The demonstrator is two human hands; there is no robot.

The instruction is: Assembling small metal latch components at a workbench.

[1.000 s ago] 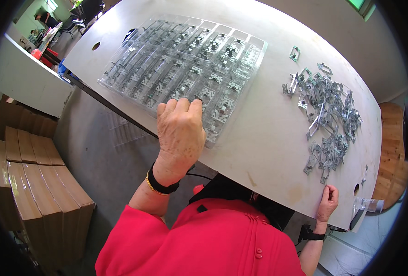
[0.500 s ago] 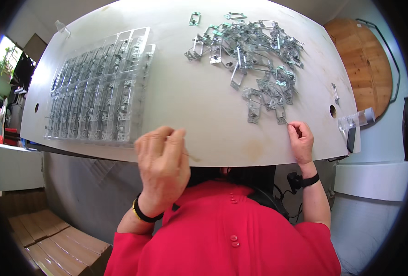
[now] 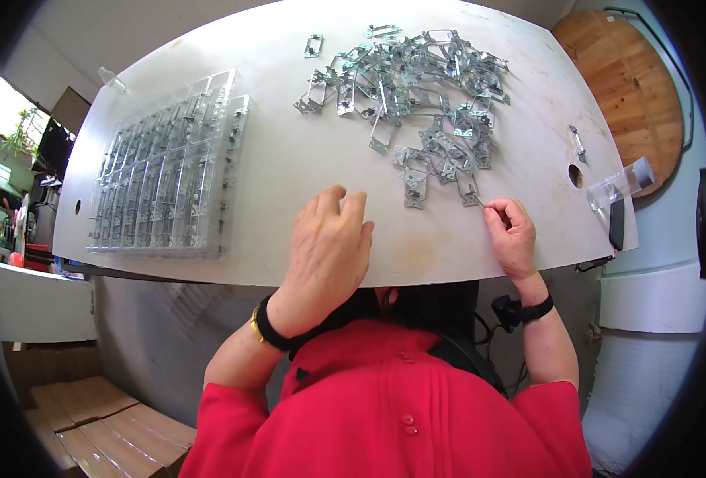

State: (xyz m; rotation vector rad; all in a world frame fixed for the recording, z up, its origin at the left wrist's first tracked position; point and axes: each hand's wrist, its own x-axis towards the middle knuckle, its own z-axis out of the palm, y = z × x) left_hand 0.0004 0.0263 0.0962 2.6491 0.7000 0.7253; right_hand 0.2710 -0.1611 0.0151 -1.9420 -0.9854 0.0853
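Note:
A heap of flat, silvery metal brackets [image 3: 416,76] with rectangular cut-outs lies tangled on the table. At the heap's near end, one bracket [image 3: 469,190] sits just beside the fingertips of my right hand [image 3: 514,239]. Thumb and index finger are pinched there, and a thin sliver shows at their tips, too small to name. My left hand [image 3: 329,247] hovers over the table's front edge, back upward, fingers loosely apart and nothing visible in them. To its left stands a clear plastic tray [image 3: 227,179] whose slots hold rows of similar metal parts.
The white table [image 3: 281,159] has a round hole [image 3: 576,175] at its right. Near that hole lie a single metal piece [image 3: 578,143], a clear tube with a grey cap [image 3: 619,187] and a dark flat object [image 3: 616,225]. Cardboard boxes [image 3: 114,430] are stacked on the floor at lower left.
My left hand has moved right and up, away from the tray, and its fingers have loosened. My right hand remains pinched by the same bracket. The whole view has shifted slightly.

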